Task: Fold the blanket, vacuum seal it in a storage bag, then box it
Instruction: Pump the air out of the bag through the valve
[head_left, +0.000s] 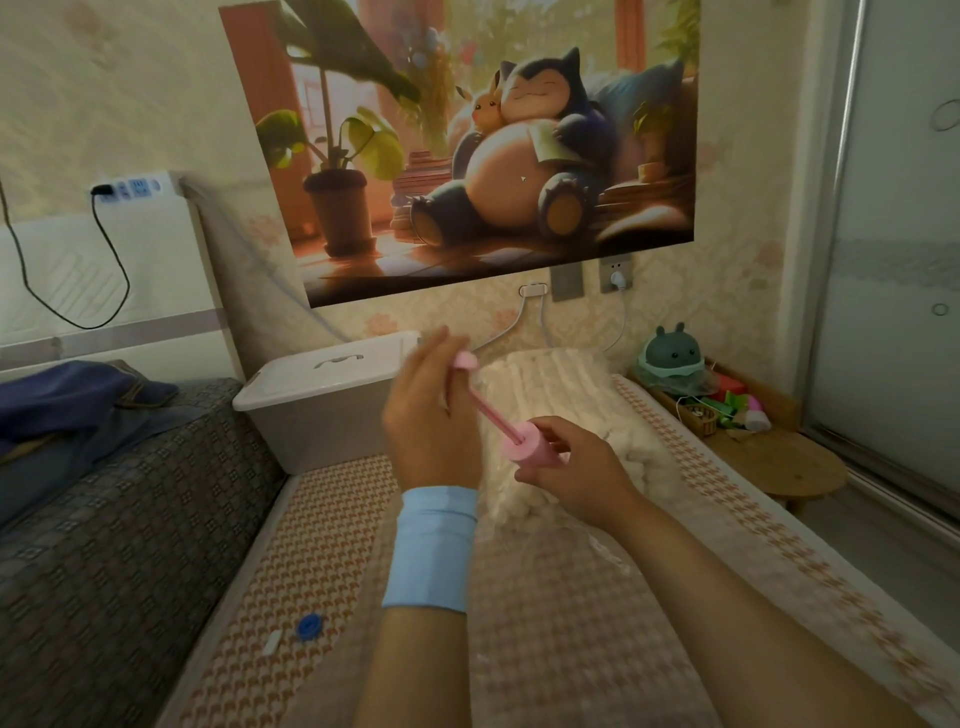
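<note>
Both hands clamp the pink pump (511, 434): left hand (431, 415) on plunger (485, 408), right hand (579, 470) on barrel (530, 448). Seated crooked on the bag (576, 395), it'd probably leak.

Dim, warm room light; a soft, slightly smeared picture.
The fingers (441, 345) of the left hand (431, 415) and the pump (524, 447) handle they pinch are motion-blurred. The poster (467, 156) above them is the brightest patch. The sofa (130, 493) to their left lies in shade, and the door frame (841, 208) far to their right bows with lens distortion.
</note>
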